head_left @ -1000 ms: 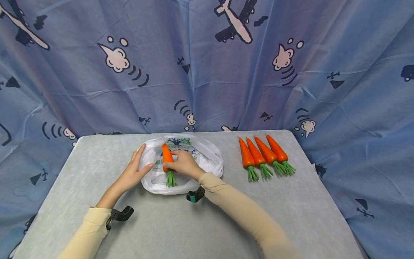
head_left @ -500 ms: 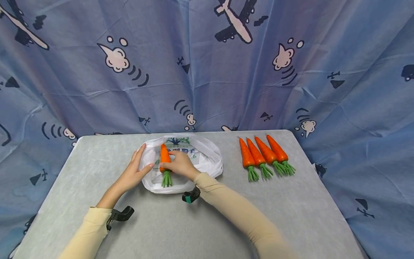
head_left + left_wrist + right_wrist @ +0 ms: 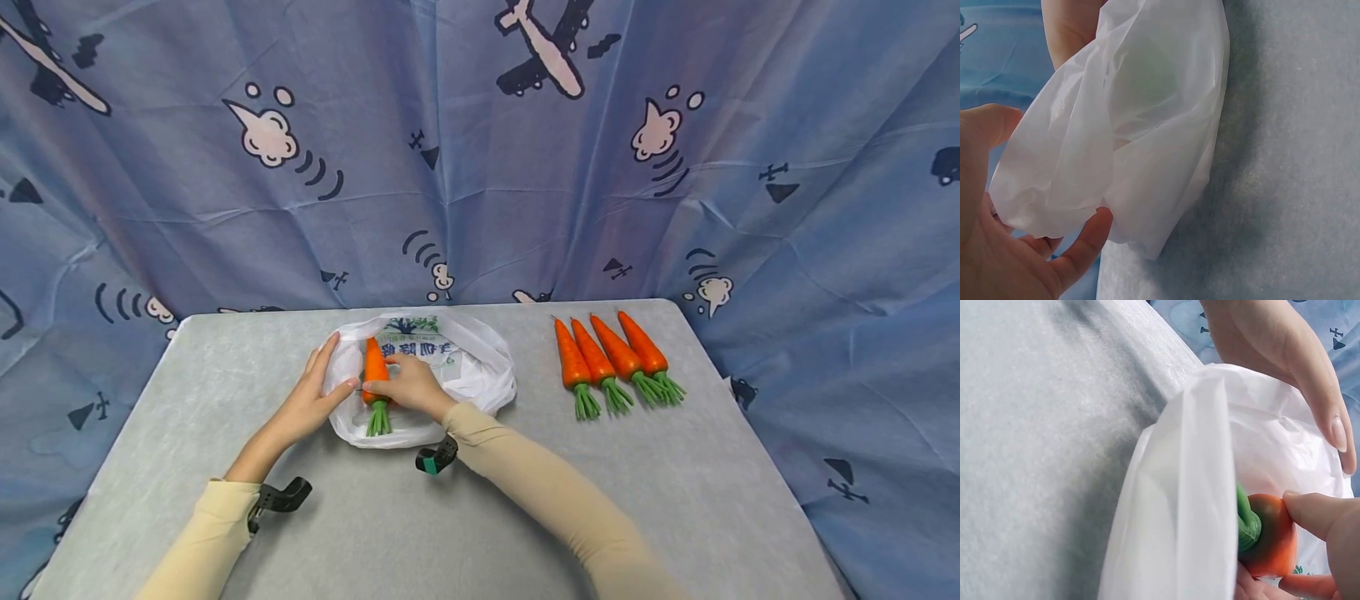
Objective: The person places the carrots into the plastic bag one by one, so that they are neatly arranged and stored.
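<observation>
A white plastic bag (image 3: 480, 375) with green and blue print lies with its mouth spread wide. Inside it, toward its left side, my right hand (image 3: 412, 385) pinches an orange carrot (image 3: 375, 367) between thumb and fingers. The carrot's green stalk (image 3: 378, 419) points toward me; in the right wrist view the bag's near wall partly covers the carrot (image 3: 1275, 534). At the bag's left rim my left hand (image 3: 311, 396) rests with fingers spread, fingertips touching the plastic. The left wrist view shows the fingers of that hand (image 3: 1085, 247) against the bag (image 3: 1147, 144).
Several more carrots (image 3: 611, 358) lie side by side on the right of the grey table (image 3: 450, 533), stalks toward me. A blue printed curtain (image 3: 480, 167) hangs behind the table. Black straps with cameras (image 3: 281, 497) sit on both wrists.
My right hand has shifted a little left inside the bag, carrying the carrot toward the left wall. My left hand has stayed in place, and the other carrots have not moved.
</observation>
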`<action>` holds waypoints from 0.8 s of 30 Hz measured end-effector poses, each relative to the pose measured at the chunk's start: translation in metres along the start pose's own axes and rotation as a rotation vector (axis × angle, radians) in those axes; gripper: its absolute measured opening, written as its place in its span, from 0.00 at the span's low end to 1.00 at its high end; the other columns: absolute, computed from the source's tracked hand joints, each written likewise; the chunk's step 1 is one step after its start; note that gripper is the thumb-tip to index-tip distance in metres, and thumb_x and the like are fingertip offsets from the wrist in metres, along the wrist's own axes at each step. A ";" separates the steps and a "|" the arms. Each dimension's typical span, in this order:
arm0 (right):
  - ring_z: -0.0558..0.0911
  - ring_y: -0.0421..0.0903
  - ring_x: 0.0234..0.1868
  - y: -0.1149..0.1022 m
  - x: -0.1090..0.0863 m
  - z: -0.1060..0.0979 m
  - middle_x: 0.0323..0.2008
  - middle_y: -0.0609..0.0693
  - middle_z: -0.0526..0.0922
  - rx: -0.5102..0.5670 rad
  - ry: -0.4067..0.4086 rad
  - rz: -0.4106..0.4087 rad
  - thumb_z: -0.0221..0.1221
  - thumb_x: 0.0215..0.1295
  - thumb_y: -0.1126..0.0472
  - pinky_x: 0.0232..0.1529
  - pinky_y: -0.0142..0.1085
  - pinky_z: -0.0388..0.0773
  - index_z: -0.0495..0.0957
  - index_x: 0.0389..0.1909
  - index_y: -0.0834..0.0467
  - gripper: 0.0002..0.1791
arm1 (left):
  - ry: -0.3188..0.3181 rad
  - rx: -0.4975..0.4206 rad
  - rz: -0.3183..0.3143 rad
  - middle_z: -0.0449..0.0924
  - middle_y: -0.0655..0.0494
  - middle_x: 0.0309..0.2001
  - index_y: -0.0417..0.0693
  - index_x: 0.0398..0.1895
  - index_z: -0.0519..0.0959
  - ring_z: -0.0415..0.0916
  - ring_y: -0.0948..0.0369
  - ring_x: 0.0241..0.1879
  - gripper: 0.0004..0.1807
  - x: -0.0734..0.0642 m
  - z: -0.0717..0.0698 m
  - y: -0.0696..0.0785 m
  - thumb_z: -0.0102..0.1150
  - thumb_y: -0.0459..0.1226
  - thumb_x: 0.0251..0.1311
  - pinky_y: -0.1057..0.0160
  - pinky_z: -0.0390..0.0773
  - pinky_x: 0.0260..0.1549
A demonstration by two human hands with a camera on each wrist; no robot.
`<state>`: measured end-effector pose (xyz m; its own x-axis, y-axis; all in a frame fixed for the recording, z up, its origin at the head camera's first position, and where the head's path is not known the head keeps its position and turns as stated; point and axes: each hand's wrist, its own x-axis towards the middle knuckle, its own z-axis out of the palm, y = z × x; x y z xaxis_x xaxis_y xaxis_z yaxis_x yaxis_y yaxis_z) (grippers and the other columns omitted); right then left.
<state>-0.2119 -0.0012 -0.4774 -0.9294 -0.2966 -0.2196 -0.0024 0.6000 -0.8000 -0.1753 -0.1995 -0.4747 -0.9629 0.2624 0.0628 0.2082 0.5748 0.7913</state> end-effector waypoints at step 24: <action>0.83 0.46 0.26 -0.001 -0.002 0.008 0.54 0.60 0.82 0.123 -0.016 0.022 0.68 0.59 0.48 0.26 0.30 0.81 0.71 0.65 0.62 0.37 | -0.002 -0.003 -0.005 0.47 0.35 0.75 0.51 0.81 0.37 0.54 0.38 0.71 0.46 0.001 0.001 -0.001 0.54 0.44 0.71 0.29 0.56 0.67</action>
<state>-0.2072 -0.0068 -0.4810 -0.9227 -0.2968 -0.2461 0.0640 0.5115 -0.8569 -0.1758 -0.1987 -0.4760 -0.9636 0.2612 0.0571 0.2025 0.5736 0.7937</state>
